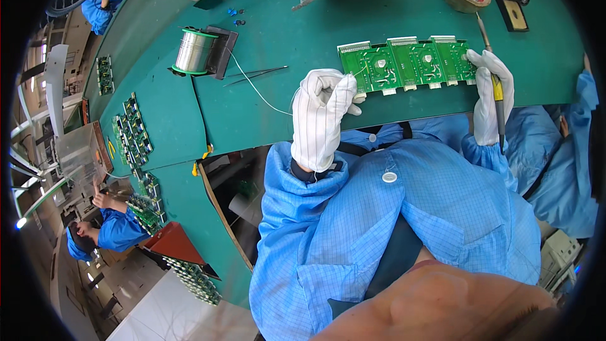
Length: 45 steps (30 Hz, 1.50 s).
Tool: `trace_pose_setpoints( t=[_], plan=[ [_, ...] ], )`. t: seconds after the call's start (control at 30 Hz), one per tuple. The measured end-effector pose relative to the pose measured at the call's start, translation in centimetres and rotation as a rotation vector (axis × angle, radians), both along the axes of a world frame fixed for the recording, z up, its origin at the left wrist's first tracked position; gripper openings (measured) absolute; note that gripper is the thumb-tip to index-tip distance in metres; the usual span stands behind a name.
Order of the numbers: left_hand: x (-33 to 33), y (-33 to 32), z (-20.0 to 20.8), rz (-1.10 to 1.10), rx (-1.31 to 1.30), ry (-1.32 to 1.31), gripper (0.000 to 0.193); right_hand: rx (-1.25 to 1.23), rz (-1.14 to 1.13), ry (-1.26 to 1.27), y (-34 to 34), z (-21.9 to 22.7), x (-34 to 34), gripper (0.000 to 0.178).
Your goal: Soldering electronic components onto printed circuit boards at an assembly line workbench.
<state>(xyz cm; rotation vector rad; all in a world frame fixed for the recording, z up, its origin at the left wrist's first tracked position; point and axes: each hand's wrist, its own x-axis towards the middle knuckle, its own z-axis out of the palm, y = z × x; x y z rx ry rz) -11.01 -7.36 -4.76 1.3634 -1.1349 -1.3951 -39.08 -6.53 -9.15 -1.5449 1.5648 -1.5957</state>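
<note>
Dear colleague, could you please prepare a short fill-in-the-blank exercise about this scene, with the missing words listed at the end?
1. The left hand and the right hand wear gloves coloured ____.
2. The soldering iron is held in the ____ hand.
3. In the picture, the wire spool lies to the ____ of the circuit boards.
4. The tabletop is coloured ____.

Missing words: white; right; left; green.

A green tabletop (271,19) spans the upper frame; a small white light (22,221) glows at far left; probably greyish floor (123,275) shows lower left.
</note>
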Motion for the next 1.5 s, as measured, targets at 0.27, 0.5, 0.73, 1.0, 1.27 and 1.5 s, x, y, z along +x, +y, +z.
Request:
trace_pose_setpoints(
  t=[0.27, 0.5, 0.73, 1.0, 1.27, 1.5],
  plan=[
    [1.0, 0.9, -0.9, -0.005, -0.042, -0.112, 0.026, -0.006, 0.056, 0.025, 0.1, -0.6, -0.2, 0.018],
    [1.9, 1.3, -0.7, 0.102, -0.022, -0.080, 0.026, 0.022, 0.161, 0.046, 0.6, 0.4, 0.8, 0.020],
    [2.6, 1.4, -2.0, 0.120, -0.072, -0.110, 0.021, -0.025, 0.194, 0.060, 0.6, 0.7, 0.9, 0.018],
    [2.3, 1.2, -1.7, 0.155, -0.073, -0.139, 0.021, -0.061, 0.233, -0.012, 0.2, -0.3, 0.6, 0.017],
    [2.4, 0.9, -2.1, 0.149, -0.058, -0.094, 0.019, -0.085, 0.284, -0.166, -0.3, -0.3, -0.1, 0.023],
    [2.3, 0.9, -2.2, 0.175, -0.057, -0.119, 0.020, 0.057, 0.132, -0.010, -1.9, 3.1, -2.6, 0.048]
  ],
)
